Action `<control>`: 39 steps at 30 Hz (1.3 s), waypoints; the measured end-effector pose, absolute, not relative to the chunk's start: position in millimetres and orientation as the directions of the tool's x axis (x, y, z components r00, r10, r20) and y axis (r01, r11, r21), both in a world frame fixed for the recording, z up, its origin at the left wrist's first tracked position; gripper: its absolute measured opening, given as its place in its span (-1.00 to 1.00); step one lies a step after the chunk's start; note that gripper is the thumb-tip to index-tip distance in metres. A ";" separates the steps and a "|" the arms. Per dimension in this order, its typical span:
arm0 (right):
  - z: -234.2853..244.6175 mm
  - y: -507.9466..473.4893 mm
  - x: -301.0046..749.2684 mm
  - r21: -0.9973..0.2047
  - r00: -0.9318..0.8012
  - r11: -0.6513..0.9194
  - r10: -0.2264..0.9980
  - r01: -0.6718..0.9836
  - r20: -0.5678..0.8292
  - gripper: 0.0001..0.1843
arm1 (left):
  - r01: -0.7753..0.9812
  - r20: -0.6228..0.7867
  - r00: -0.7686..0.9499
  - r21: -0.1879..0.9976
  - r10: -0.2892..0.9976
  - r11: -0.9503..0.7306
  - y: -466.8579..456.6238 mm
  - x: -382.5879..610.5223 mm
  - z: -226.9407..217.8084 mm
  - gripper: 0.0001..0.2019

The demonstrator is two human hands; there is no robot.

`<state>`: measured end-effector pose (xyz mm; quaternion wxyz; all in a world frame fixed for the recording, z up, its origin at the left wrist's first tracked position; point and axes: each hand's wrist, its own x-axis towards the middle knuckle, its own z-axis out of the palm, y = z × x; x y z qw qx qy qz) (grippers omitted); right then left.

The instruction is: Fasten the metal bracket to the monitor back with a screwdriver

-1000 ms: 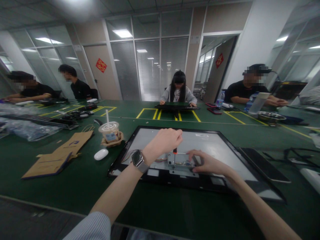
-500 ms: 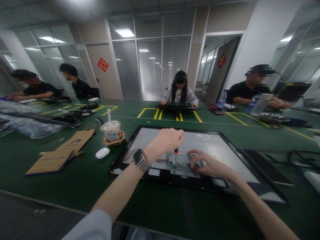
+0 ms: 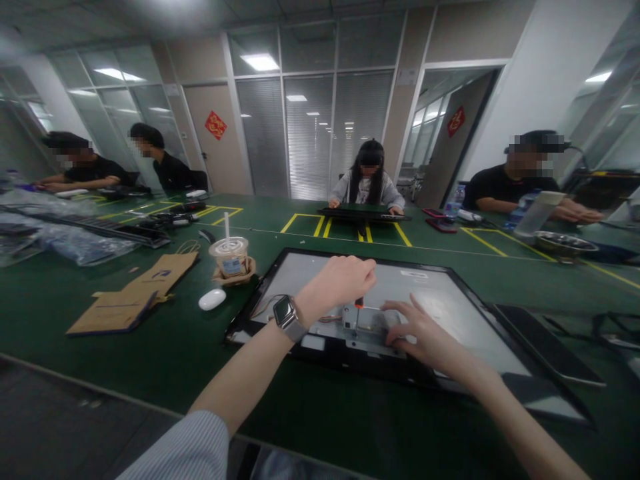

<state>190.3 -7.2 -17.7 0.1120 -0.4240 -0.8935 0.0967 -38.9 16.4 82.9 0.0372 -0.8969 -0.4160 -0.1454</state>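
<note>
A flat display panel (image 3: pixel 310 267) with a black frame lies on the green table, its pale grey back facing up. My left hand (image 3: pixel 340 280), wearing a watch, is closed around the handle of a screwdriver (image 3: pixel 359 313). An orange-red collar shows below the fist, and the thin shaft stands upright with its tip down at a metal bracket (image 3: pixel 370 338) on the panel. My right hand (image 3: pixel 425 330) rests at the bracket's right end, fingers apart and bent; its fingertips touch or nearly touch the metal. Thin wires (image 3: pixel 330 319) run left from the bracket.
Left of the panel are a drink cup (image 3: pixel 230 257) in a cardboard holder, a white case (image 3: pixel 212 299) and a brown paper bag (image 3: pixel 145 293). A dark flat slab (image 3: pixel 547 343) lies to the right. Several people sit across the table; one holds a dark panel (image 3: pixel 365 214).
The view has shifted slightly left, so everything appears further right. My right hand's fingers have spread and lifted a little. My left hand keeps the screwdriver upright on the bracket.
</note>
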 end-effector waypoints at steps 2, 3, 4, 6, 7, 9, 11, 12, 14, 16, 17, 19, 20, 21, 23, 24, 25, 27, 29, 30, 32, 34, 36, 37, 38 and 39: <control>-22.6 -7.9 193.7 -0.260 -0.628 0.654 0.756 0.710 0.186 -0.75 | 0.756 0.288 0.614 0.054 0.735 -0.653 16.3 -38.6 83.0 -0.72; -25.1 -8.2 195.1 -0.262 -0.629 0.664 0.747 0.700 0.215 -0.76 | 0.757 0.285 0.614 0.053 0.736 -0.652 16.5 -38.6 82.7 -0.71; -27.2 -8.4 196.2 -0.265 -0.627 0.670 0.742 0.693 0.237 -0.77 | 0.756 0.284 0.616 0.051 0.735 -0.653 16.7 -38.6 82.3 -0.71; -30.1 -9.1 197.1 -0.271 -0.619 0.673 0.740 0.689 0.264 -0.78 | 0.753 0.292 0.618 0.050 0.730 -0.657 17.4 -38.7 81.4 -0.71; -30.7 -9.6 197.0 -0.270 -0.616 0.672 0.740 0.690 0.270 -0.78 | 0.749 0.295 0.620 0.051 0.727 -0.660 17.8 -38.8 80.9 -0.71; -30.1 -11.0 195.8 -0.260 -0.614 0.670 0.742 0.695 0.269 -0.78 | 0.748 0.298 0.621 0.052 0.725 -0.662 18.5 -38.8 80.3 -0.70; -28.0 -12.7 194.4 -0.248 -0.618 0.668 0.743 0.701 0.257 -0.77 | 0.753 0.294 0.616 0.052 0.731 -0.656 19.0 -38.7 80.0 -0.71; -26.8 -13.4 193.8 -0.244 -0.620 0.667 0.745 0.704 0.248 -0.77 | 0.755 0.292 0.614 0.052 0.733 -0.654 19.3 -38.7 79.9 -0.71; -25.0 -14.2 193.4 -0.236 -0.624 0.665 0.746 0.708 0.231 -0.76 | 0.755 0.297 0.614 0.051 0.732 -0.654 19.8 -38.6 79.7 -0.71; -24.9 -14.2 194.2 -0.219 -0.630 0.667 0.745 0.712 0.220 -0.75 | 0.749 0.305 0.619 0.048 0.724 -0.661 20.3 -38.6 79.3 -0.71; -25.4 -14.1 195.0 -0.209 -0.633 0.669 0.743 0.713 0.218 -0.75 | 0.747 0.308 0.621 0.046 0.721 -0.663 20.4 -38.7 79.1 -0.71; -27.3 -14.1 197.2 -0.201 -0.637 0.675 0.737 0.710 0.226 -0.74 | 0.745 0.310 0.623 0.043 0.718 -0.666 20.3 -38.9 79.0 -0.72; -28.5 -14.3 198.5 -0.204 -0.636 0.677 0.735 0.707 0.236 -0.74 | 0.745 0.308 0.623 0.044 0.719 -0.665 20.1 -39.1 79.1 -0.72; -29.7 -14.6 199.8 -0.208 -0.632 0.677 0.734 0.705 0.246 -0.74 | 0.746 0.306 0.623 0.045 0.720 -0.664 19.8 -39.2 79.3 -0.72; -32.0 -15.5 202.2 -0.208 -0.620 0.673 0.737 0.710 0.269 -0.74 | 0.748 0.305 0.620 0.047 0.723 -0.661 19.1 -39.3 79.9 -0.72; -33.1 -15.9 203.2 -0.199 -0.614 0.671 0.737 0.714 0.282 -0.75 | 0.750 0.306 0.618 0.047 0.724 -0.659 18.7 -39.3 80.2 -0.72; -34.1 -16.2 204.1 -0.188 -0.611 0.672 0.734 0.717 0.295 -0.76 | 0.752 0.306 0.616 0.046 0.726 -0.657 18.4 -39.3 80.4 -0.72; -36.4 -16.2 205.4 -0.165 -0.616 0.686 0.715 0.708 0.329 -0.79 | 0.756 0.305 0.613 0.044 0.729 -0.653 18.0 -39.0 80.6 -0.72; -38.8 -15.9 206.1 -0.140 -0.630 0.709 0.686 0.691 0.365 -0.80 | 0.755 0.298 0.615 0.045 0.730 -0.654 17.8 -38.6 80.7 -0.71; -39.9 -15.9 206.2 -0.124 -0.636 0.719 0.671 0.684 0.381 -0.80 | 0.753 0.295 0.617 0.047 0.730 -0.656 17.7 -38.4 80.8 -0.71; -41.5 -16.3 205.7 -0.085 -0.644 0.727 0.650 0.681 0.403 -0.78 | 0.751 0.294 0.619 0.051 0.728 -0.659 17.6 -38.1 81.1 -0.71; -41.8 -17.5 204.4 -0.053 -0.644 0.723 0.645 0.689 0.411 -0.77 | 0.753 0.295 0.614 0.058 0.732 -0.656 17.2 -38.1 81.8 -0.71; -41.2 -18.8 202.9 -0.034 -0.648 0.719 0.645 0.694 0.406 -0.75 | 0.753 0.292 0.613 0.066 0.734 -0.655 16.7 -38.0 82.5 -0.72; -40.9 -19.2 202.4 -0.027 -0.653 0.720 0.644 0.693 0.400 -0.74 | 0.751 0.291 0.614 0.069 0.734 -0.656 16.5 -38.0 82.8 -0.72; -40.8 -19.5 202.1 -0.023 -0.660 0.724 0.640 0.689 0.394 -0.72 | 0.750 0.292 0.615 0.069 0.733 -0.657 16.3 -37.9 83.0 -0.72; -40.9 -19.5 202.2 -0.020 -0.666 0.729 0.636 0.684 0.391 -0.72 | 0.750 0.294 0.615 0.067 0.731 -0.658 16.3 -37.8 83.1 -0.72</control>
